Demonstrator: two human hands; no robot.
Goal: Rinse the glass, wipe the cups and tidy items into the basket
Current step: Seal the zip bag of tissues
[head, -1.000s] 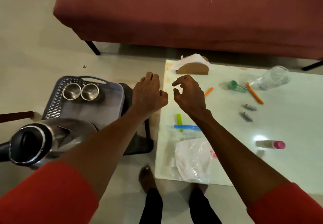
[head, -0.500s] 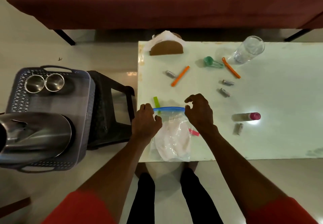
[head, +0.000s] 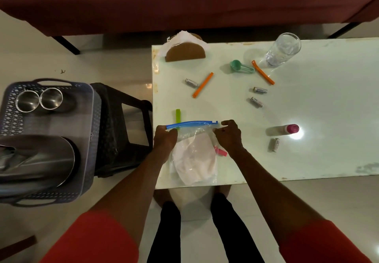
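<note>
The person is standing at the near left corner of the white tabletop (head: 307, 160), and both hands are working on a clear zip bag (head: 194, 160) that is lying flat at the near edge, with something white inside it. The left hand (head: 164, 139) is pinching the left end of the bag's blue sealing strip (head: 191, 123), its fingers curled round that corner. The right hand (head: 228, 135) is pinching the plastic at the right end, just below the strip, with thumb and forefinger pressed together.

The relation that matters is the strip's long axis: it is running left to right across the person's front, bowing slightly, with one hand sitting at each end, so the bag is already spanned and neither hand needs to reach. The bag's body is trailing back toward the person.

The grey plastic basket (head: 12, 117) is sitting well apart to the left, on a dark stool (head: 121, 131) beside the tabletop, so the left hand is the nearer one for carrying the bag over. It is already holding two steel cups (head: 39, 100) and a steel kettle (head: 37, 160).

The drinking glass (head: 284, 49) is standing at the far right, beyond either hand's present position.
</note>
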